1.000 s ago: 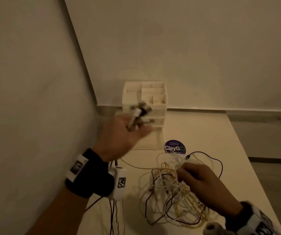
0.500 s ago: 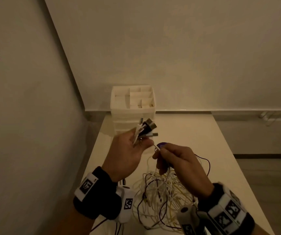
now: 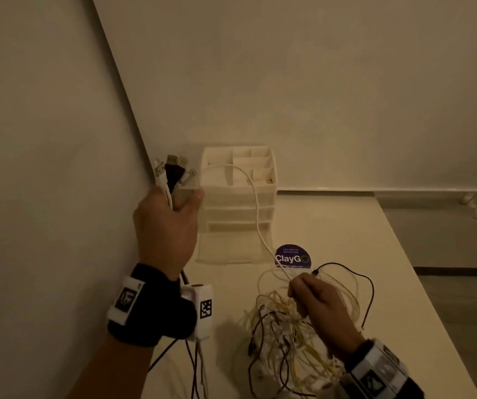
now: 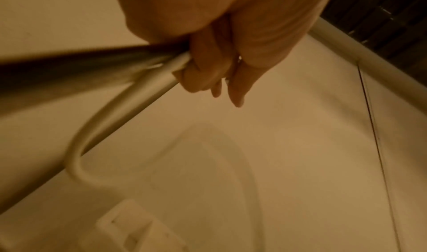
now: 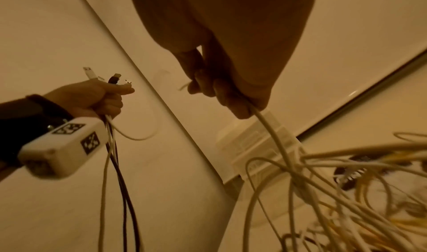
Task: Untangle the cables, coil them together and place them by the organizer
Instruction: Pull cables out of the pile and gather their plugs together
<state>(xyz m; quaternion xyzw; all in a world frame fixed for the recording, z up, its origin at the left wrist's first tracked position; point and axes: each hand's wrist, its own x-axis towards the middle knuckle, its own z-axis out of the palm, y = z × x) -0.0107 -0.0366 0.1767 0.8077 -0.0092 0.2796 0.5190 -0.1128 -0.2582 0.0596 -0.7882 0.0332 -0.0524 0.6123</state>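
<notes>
The left hand (image 3: 168,226) is raised near the left wall, its fingers closed around a bundle of plug ends (image 3: 172,172) that stick up above the fist. The right hand (image 3: 318,303) is low over the table, its fingers pinching one white cable (image 3: 256,208).

This cable makes an arc from the plugs, passes in front of the organizer (image 3: 238,197), and comes down to the right hand. So its long axis goes from upper left to lower right, between the two hands.

Just under the right hand, the tangle (image 3: 295,341) of white, yellow and dark cables lies on the table (image 3: 346,226); the right hand is the nearer one to it. I judge that the next pull must go to the right, where the table has open room. To the left the wall is close, and the organizer stands behind.
</notes>
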